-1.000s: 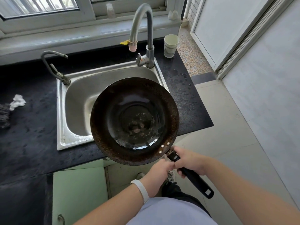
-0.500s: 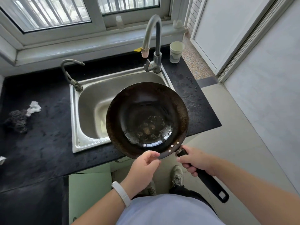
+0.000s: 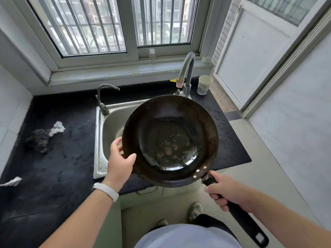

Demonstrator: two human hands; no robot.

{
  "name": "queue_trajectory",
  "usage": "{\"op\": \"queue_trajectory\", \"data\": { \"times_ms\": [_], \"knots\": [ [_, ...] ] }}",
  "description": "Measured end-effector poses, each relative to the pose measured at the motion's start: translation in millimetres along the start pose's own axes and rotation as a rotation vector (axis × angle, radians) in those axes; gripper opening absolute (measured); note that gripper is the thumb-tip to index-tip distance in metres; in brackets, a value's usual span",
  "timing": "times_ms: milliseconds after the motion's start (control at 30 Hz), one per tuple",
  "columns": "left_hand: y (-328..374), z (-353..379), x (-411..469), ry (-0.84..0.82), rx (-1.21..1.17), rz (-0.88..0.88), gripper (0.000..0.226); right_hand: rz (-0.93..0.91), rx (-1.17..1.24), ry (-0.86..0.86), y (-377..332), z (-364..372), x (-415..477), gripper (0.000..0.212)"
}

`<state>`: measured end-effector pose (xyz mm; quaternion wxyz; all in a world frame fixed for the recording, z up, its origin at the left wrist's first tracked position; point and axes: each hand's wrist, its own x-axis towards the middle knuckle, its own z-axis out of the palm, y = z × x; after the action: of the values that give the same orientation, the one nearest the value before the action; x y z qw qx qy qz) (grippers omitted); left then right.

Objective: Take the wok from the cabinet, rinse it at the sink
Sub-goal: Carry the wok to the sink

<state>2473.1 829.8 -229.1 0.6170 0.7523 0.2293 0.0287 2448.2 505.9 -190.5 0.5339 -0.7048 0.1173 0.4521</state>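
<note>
A dark, rusty wok [image 3: 170,140] with brown residue and a little water in its bottom hangs over the right part of the steel sink [image 3: 109,129]. My right hand [image 3: 227,192] grips its black handle [image 3: 247,224]. My left hand [image 3: 120,161] holds the wok's left rim, thumb over the edge. The tall grey tap [image 3: 187,72] stands just behind the wok's far rim. No water runs from it.
A smaller tap [image 3: 103,97] rises at the sink's back left. A paper cup [image 3: 204,85] stands right of the tall tap. On the black counter [image 3: 59,167] lie a dark scourer [image 3: 38,140] and crumpled white tissue [image 3: 58,127]. Green cabinet doors are below; a white door is at the right.
My left hand has moved from near the handle up the wok's left side and taken hold of the rim. The view has tilted up, showing more window.
</note>
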Motion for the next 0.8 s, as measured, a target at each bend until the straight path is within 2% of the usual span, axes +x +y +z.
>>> {"op": "queue_trajectory", "data": {
  "times_ms": [67,233,567,800],
  "knots": [
    [7.0,3.4,10.6,0.019,-0.068,-0.052,0.065,-0.002,-0.010,-0.001,-3.5,-3.5,1.3,0.024],
    [3.2,10.3,37.6,-0.010,-0.041,-0.114,0.049,0.000,-0.015,-0.019,-10.5,-17.9,11.4,0.022],
    [5.9,43.2,71.3,0.090,-0.046,-0.230,0.051,0.009,-0.050,-0.126,-33.9,-68.6,60.1,0.016],
    [15.3,62.5,82.7,0.213,-0.007,-0.281,0.045,0.051,-0.079,-0.248,-57.6,-114.4,97.5,0.030]
  ]
}}
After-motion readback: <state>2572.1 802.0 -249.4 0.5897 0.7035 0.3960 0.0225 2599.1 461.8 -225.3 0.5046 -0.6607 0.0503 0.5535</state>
